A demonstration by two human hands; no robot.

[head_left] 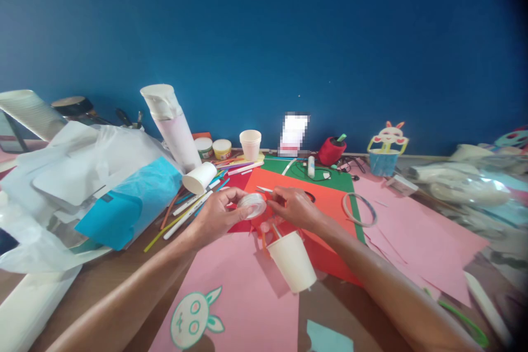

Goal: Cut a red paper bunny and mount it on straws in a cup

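Left hand (223, 209)'s gripping a round clear-plastic roll (253, 205), can't tell with right hand (297, 204), which if lowered could knock the tilted white paper cup (292, 262).

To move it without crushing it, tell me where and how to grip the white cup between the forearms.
Probably best grip the white cup around its side wall, close to the narrow base, coming from the near side: it lies tilted, base toward the camera, while a straw-like piece shows at the mouth beyond.
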